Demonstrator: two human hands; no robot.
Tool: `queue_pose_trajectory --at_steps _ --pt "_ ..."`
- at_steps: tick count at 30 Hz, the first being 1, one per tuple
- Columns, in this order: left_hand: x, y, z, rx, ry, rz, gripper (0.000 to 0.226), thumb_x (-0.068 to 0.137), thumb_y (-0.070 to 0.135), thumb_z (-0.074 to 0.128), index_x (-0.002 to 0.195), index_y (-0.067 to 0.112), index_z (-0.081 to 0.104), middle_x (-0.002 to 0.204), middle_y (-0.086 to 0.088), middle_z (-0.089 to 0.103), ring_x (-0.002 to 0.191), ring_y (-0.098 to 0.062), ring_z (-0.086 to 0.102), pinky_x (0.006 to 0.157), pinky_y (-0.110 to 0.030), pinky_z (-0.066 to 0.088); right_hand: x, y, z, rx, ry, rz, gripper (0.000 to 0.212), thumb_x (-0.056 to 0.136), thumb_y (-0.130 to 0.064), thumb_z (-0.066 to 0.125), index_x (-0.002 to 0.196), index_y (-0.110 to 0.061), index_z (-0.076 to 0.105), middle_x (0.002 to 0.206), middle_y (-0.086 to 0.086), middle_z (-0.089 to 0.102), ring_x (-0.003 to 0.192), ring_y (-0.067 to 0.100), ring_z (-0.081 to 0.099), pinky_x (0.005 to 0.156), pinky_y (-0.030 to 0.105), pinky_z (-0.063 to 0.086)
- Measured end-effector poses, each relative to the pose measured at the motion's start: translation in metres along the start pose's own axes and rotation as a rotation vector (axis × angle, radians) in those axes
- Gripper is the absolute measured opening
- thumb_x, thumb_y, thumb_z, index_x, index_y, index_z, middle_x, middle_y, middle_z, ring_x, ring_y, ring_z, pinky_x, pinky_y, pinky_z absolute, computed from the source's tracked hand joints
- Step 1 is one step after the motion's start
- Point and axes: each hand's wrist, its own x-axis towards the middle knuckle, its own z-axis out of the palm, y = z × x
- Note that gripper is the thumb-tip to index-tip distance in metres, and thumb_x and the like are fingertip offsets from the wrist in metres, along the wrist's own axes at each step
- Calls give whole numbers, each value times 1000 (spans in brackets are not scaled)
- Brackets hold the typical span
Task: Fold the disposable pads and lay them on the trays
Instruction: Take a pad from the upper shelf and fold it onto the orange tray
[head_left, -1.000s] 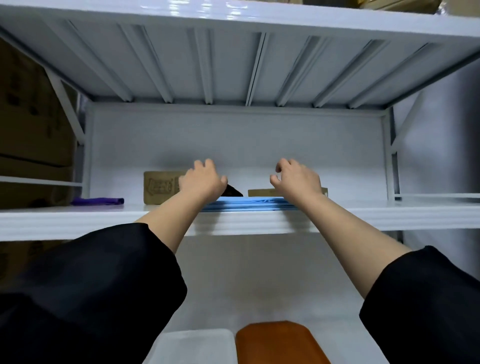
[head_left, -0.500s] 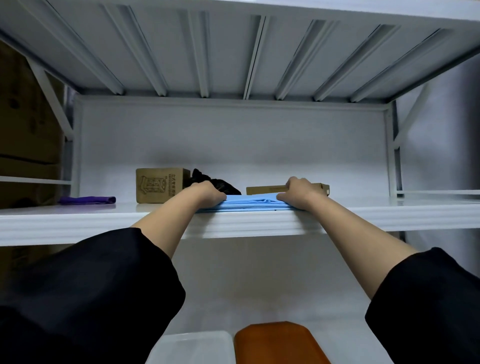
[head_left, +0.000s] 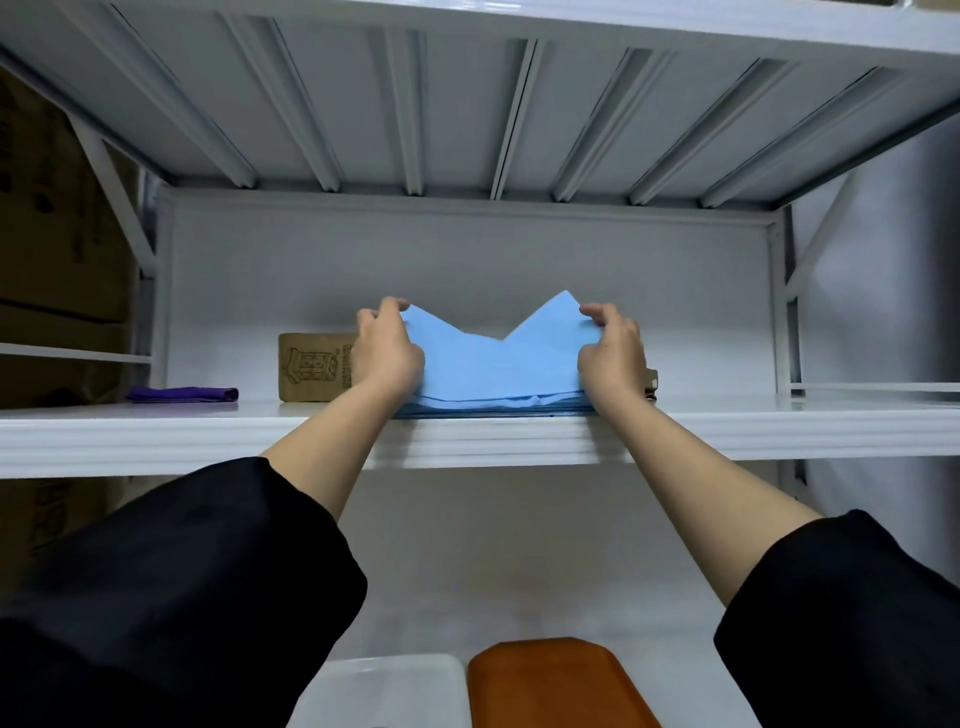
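The left hand (head_left: 387, 353) and right hand (head_left: 610, 353) each pinch a side edge of the top blue pad (head_left: 498, 364), fingers curled over it. Between the fingers, the pad tilts up off the pad stack (head_left: 493, 408) on the white shelf (head_left: 208, 436).

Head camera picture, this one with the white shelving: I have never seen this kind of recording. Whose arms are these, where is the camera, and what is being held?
No machine here: a person wears one wide-angle camera on the head, looking forward and down along their own arms. The left hand and right hand each pinch a side of the top light blue pad, lifting it off a stack of blue pads on a white shelf. Also on the shelf are a brown box and a folded purple cloth. Below, at the bottom edge, sit a clear tray and an orange tray.
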Motion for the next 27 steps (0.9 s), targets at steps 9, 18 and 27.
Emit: queue_pose_trajectory --at_steps 9,18,27 --pt "-26 -3 -24 -68 64 16 48 91 2 40 135 21 40 137 -5 37 109 -28 54 85 -32 40 -11 -21 -30 -215 -290 214 33 87 -13 46 117 -5 58 119 13 62 81 27 46 58 28 32" --pt "-68 -5 -21 145 -35 23 62 90 31 49 146 20 24 150 -7 26 133 -30 35 104 -44 30 -43 -26 -43 129 -46 -108 15 93 -15 41 105 -17 50 82 -3 56 75 24 50 63 33 36" --pt "-105 -11 -25 -104 187 12 79 92 42 49 151 21 3 158 -9 -1 142 -26 22 110 -45 24 -80 -32 -61 518 203 -179 8 95 -12 48 99 -18 47 81 -17 52 68 -12 49 60 8 37"
